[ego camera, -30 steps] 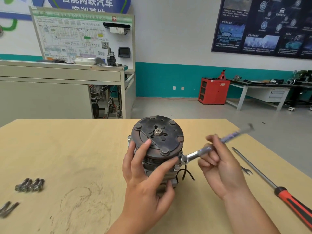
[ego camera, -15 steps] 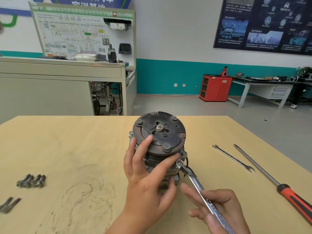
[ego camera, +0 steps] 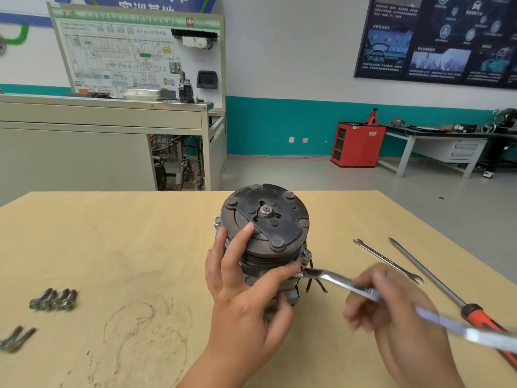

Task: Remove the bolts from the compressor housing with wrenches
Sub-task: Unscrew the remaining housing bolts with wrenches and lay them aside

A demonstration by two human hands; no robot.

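Observation:
The dark compressor (ego camera: 265, 228) stands upright on the wooden table (ego camera: 112, 247), its clutch plate facing me. My left hand (ego camera: 246, 292) grips its body from the near left side, fingers on the pulley and thumb at the lower right. My right hand (ego camera: 391, 309), blurred by motion, holds a silver ring wrench (ego camera: 333, 280). The wrench's ring end sits at a bolt on the housing's lower right edge, beside my left thumb. Another bolt head (ego camera: 306, 254) shows just above it.
Several removed bolts (ego camera: 54, 299) lie at the left, with two more metal pieces (ego camera: 15, 338) near the left edge. A second wrench (ego camera: 387, 260) and a red-handled screwdriver (ego camera: 453, 295) lie at the right. A workshop bench and red cabinet stand behind.
My right hand swung the wrench handle from up-right down toward me, then back out to the right. My left hand kept its grip on the compressor.

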